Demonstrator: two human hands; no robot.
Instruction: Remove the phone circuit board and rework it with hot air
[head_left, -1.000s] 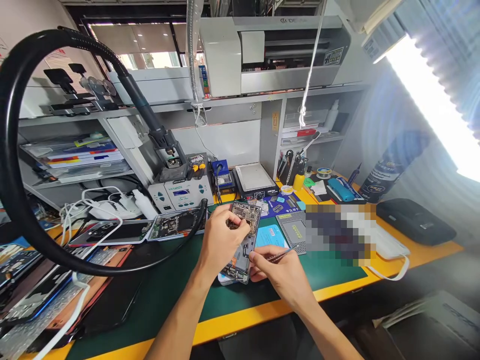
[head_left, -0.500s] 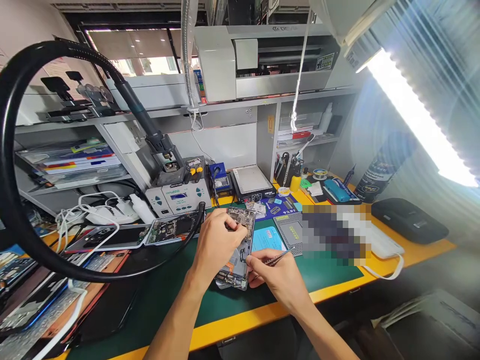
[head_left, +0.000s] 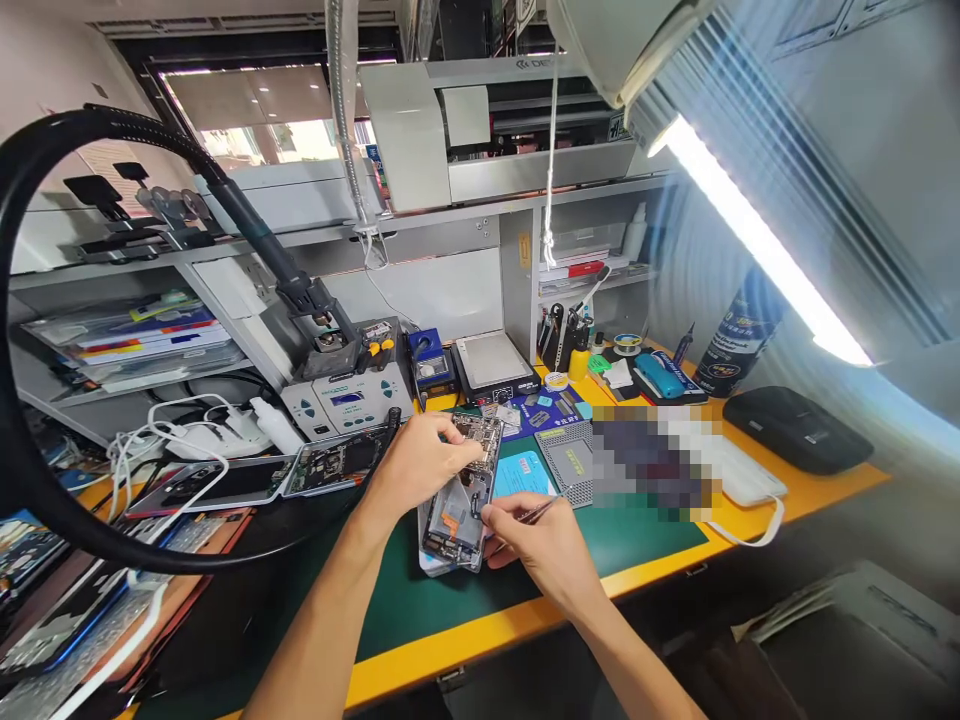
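An opened phone, its circuit board and inner parts bare, lies tilted over a pale flat piece on the green mat. My left hand is closed in a pinch over the board at the phone's upper end; whatever is between its fingertips is hidden. At the phone's lower right edge, my right hand has its thumb and fingers pressed together beside a small black part. A thin pair of tweezers runs through that hand, pointing up and to the right.
Behind the hands stand a soldering station and a flat metal-topped device. A perforated grey plate and a blue card lie right of the phone. A black flexible arm loops at left, near opened devices.
The whole view has swung slightly right, so everything appears further left. Both hands stay at the phone in nearly the same pose, and more of the pale piece beneath it shows.
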